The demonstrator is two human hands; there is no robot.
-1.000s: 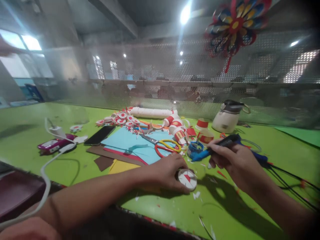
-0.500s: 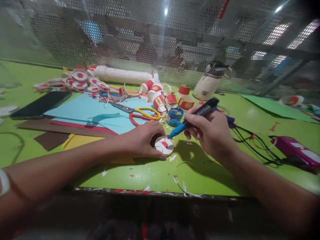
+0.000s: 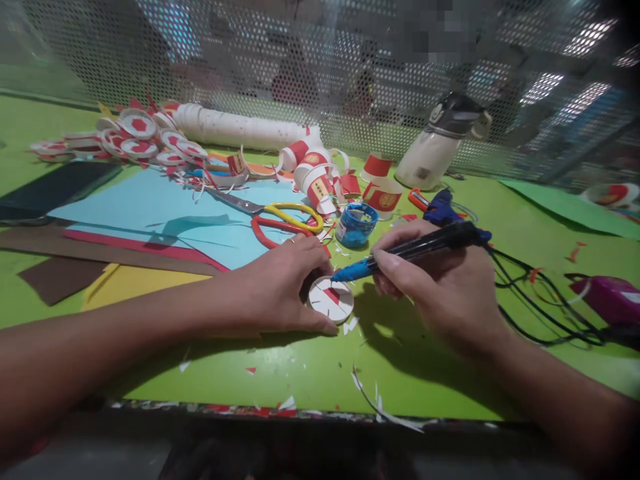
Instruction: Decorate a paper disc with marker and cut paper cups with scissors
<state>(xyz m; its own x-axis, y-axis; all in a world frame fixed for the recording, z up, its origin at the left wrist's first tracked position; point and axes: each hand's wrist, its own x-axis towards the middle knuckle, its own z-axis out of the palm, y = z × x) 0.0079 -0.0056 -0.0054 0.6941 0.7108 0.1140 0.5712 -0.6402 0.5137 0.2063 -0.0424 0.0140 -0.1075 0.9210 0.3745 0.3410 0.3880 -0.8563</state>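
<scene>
Your left hand [image 3: 280,283] lies flat on the green table [image 3: 310,370], and its fingers curl around a small white paper disc [image 3: 331,300] with a red shape in the middle. The thumb touches the near edge of the disc and the other fingers touch its far edge, so the hand is closed loosely on it and the disc stays on the table, between your two hands.

Your right hand [image 3: 445,287] is clamped on a pen-shaped glue gun [image 3: 410,250], black at the back and blue at the front. The blue tip points left and down, and it is just above the far edge of the disc; I cannot tell if it touches the paper. A black cable [image 3: 530,293] goes from this tool to the right over the table.

Just behind your left hand are scissors [image 3: 280,223] with red and yellow handles, which lie on a light blue paper sheet [image 3: 165,217]. Near them stands a small blue tape roll [image 3: 356,225]. Further back are cut paper cups [image 3: 315,177] and a white bottle [image 3: 435,150].
</scene>
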